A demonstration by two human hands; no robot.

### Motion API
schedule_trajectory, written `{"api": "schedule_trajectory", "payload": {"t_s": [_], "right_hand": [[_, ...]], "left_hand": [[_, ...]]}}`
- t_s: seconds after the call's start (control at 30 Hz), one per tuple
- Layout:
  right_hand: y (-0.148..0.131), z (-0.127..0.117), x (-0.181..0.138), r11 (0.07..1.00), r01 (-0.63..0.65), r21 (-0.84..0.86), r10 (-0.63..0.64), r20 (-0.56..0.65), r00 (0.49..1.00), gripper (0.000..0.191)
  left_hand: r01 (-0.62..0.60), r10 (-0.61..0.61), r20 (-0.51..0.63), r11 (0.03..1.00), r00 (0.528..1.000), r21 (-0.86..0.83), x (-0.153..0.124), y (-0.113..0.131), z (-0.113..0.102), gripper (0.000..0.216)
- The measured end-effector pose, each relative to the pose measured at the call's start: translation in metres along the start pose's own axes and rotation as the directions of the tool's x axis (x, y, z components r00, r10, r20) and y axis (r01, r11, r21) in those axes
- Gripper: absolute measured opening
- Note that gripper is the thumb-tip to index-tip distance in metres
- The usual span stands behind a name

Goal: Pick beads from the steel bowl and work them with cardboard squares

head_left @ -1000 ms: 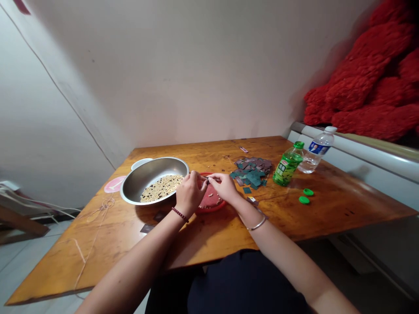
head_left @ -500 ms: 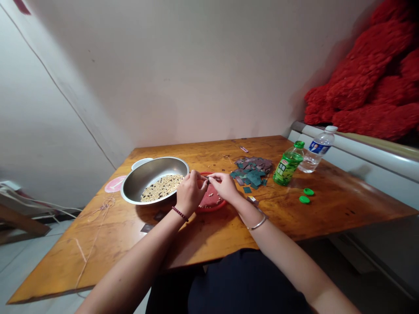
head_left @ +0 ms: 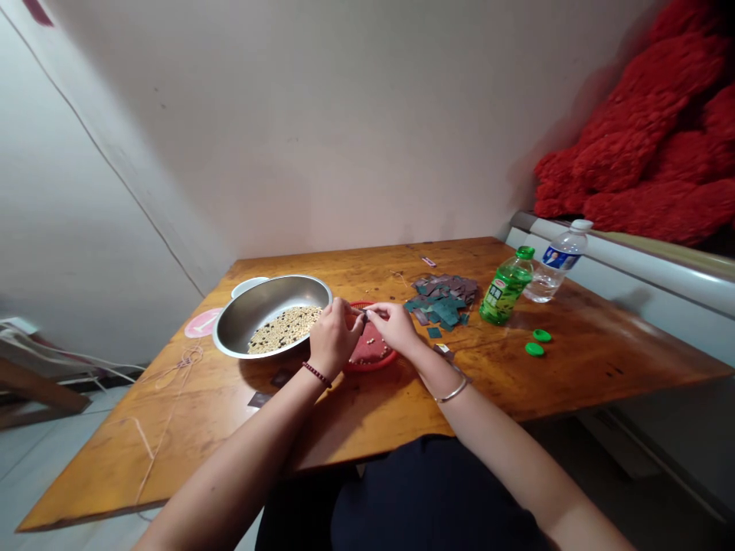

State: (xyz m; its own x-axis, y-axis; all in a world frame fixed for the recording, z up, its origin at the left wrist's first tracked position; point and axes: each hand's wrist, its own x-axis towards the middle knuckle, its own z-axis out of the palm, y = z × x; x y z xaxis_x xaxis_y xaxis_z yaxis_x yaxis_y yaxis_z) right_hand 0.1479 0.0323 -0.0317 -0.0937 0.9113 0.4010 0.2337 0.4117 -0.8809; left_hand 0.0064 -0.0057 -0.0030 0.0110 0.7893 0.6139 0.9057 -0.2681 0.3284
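My left hand (head_left: 333, 337) and my right hand (head_left: 395, 325) meet fingertip to fingertip above a red basket (head_left: 392, 360). Both are closed in a pinch on a small dark bead (head_left: 366, 314), partly hidden by the fingers. The basket has a pinkish-red lining (head_left: 367, 350) with several pale beads on it. Beside my left hand stands a large steel bowl (head_left: 235, 321), tilted, holding many cream and dark beads (head_left: 287, 329). To the right of my right hand lies a heap of dark green and brown square pieces (head_left: 445, 302).
A green drink bottle (head_left: 505, 287) and a clear water bottle (head_left: 556, 264) stand at the right, with two green caps (head_left: 538, 342) in front. Loose string (head_left: 172, 398) and a pink round disc (head_left: 202, 323) lie at the left of the wooden table (head_left: 488, 383). Red bundles (head_left: 637, 145) are piled beyond.
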Motion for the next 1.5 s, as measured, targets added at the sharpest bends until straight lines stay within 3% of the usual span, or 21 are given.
{"api": "schedule_trajectory", "payload": {"t_s": [0.57,1.2,1.5], "right_hand": [[0.003,0.002,0.003,0.989,-0.016,0.148,0.016,-0.003,1.000,0.018],[-0.007,0.002,0.001,0.961,-0.041,0.273,0.031,0.041,0.999,0.020],[-0.001,0.001,0.002,0.982,-0.036,0.186,0.031,0.027,0.999,0.023]], "left_hand": [[0.072,-0.079,-0.113,0.995,0.990,-0.073,0.003,-0.003,-0.002,0.026],[0.018,-0.024,-0.089,0.998,0.996,-0.063,0.001,-0.004,0.003,0.021],[0.024,-0.031,-0.098,0.997,0.995,-0.075,0.001,-0.004,0.002,0.021]]}}
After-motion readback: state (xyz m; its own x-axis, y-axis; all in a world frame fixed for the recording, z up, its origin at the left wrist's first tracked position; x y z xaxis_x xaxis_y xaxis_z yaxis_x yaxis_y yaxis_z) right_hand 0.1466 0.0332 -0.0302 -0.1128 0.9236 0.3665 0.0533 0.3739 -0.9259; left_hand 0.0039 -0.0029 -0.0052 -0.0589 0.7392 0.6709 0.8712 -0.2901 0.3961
